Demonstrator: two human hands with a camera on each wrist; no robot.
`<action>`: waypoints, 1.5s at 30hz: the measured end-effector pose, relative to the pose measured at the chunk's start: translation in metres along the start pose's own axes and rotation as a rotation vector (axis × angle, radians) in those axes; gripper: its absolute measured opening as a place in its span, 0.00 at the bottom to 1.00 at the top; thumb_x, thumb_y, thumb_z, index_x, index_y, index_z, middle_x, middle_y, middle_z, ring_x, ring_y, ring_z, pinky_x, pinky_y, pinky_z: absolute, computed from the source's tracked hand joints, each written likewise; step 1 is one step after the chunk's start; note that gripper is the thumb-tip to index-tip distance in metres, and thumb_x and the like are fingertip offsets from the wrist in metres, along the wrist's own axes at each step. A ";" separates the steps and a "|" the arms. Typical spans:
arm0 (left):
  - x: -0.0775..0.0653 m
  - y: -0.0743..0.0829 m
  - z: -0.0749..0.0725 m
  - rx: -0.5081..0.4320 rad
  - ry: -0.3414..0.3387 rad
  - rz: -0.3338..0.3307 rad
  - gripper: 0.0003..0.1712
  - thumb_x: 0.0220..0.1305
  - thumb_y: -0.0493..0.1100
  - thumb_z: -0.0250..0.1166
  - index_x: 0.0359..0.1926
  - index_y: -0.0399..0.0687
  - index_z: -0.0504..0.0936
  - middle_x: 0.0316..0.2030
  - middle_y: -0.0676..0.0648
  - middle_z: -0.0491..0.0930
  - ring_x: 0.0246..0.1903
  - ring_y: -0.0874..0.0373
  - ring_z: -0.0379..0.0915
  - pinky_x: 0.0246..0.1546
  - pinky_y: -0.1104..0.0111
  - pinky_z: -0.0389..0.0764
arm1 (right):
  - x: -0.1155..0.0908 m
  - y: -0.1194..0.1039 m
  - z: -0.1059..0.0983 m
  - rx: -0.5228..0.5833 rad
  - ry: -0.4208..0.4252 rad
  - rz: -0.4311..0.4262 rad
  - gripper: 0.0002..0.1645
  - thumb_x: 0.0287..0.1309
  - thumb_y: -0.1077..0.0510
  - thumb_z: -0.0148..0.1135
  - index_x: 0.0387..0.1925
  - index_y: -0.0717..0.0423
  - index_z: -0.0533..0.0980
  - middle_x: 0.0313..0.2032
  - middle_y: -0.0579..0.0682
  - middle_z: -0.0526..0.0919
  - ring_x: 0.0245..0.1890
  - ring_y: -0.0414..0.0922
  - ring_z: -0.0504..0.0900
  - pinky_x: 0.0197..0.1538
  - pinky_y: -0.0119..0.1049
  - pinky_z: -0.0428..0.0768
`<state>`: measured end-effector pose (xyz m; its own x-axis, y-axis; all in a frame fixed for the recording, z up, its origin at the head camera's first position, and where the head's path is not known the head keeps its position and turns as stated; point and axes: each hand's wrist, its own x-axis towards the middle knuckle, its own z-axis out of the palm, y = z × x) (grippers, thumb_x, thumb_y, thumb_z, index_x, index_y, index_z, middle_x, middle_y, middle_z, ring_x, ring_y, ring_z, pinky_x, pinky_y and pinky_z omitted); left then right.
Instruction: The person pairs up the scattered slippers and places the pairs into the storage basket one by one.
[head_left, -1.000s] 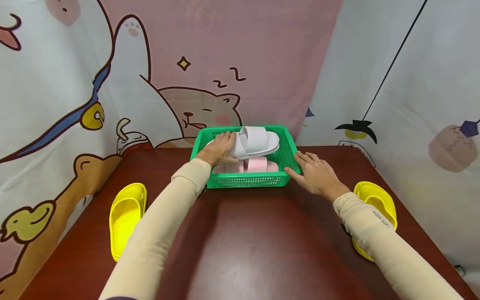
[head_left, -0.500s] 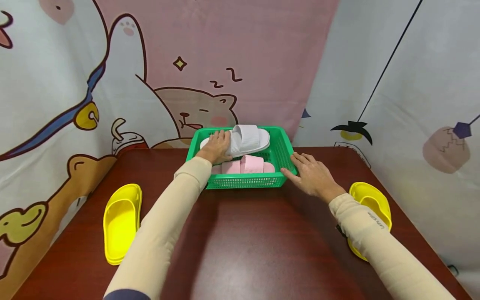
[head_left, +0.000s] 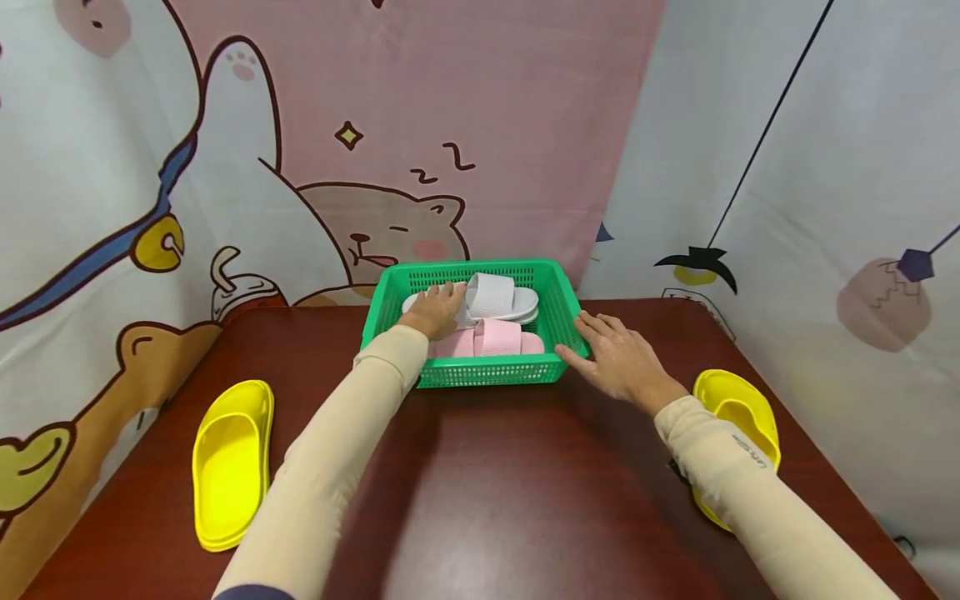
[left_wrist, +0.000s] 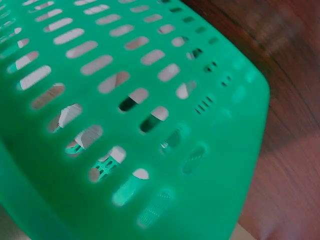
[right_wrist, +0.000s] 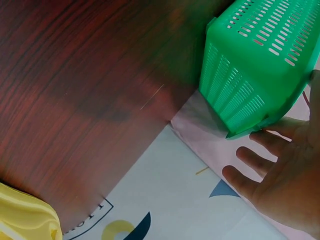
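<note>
A green plastic basket (head_left: 491,377) stands at the back of the table with white and pink slippers inside. My left hand (head_left: 435,311) reaches over its left side and grips the heel end of a white slide slipper (head_left: 491,295), which lies low in the basket. The edge of another white sole shows beneath it. In front lies a pink slide slipper (head_left: 498,337), its heel end partly behind my hand. With fingers spread, my right hand (head_left: 618,358) touches the basket's right rim; the right wrist view shows those fingers (right_wrist: 257,162) extended. Basket wall (left_wrist: 210,135) fills the left wrist view, hiding my left hand.
A yellow clog (head_left: 232,467) lies on the left of the dark red-brown table (head_left: 487,483). Another yellow clog (head_left: 738,404) is at the right, partly under my right sleeve. A cartoon-printed cloth (head_left: 525,125) hangs behind and along the sides.
My left hand has moved the white slipper back and left, then down into the basket. More of the pink slipper shows. The right hand stays at the rim; the view has shifted slightly.
</note>
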<state>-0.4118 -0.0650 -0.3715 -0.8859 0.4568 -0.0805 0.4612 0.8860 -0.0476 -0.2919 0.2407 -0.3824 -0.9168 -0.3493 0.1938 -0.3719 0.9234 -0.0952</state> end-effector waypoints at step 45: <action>-0.013 0.002 -0.017 -0.149 0.090 0.045 0.30 0.75 0.52 0.55 0.71 0.42 0.69 0.64 0.41 0.74 0.62 0.46 0.70 0.61 0.51 0.71 | 0.005 0.004 0.007 0.150 0.198 -0.085 0.40 0.68 0.34 0.56 0.67 0.60 0.72 0.67 0.60 0.68 0.66 0.59 0.65 0.61 0.60 0.69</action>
<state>-0.3998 -0.0678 -0.3536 -0.8683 0.4960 0.0105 0.4943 0.8632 0.1031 -0.2987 0.2419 -0.3883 -0.8403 -0.3733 0.3932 -0.4776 0.8528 -0.2111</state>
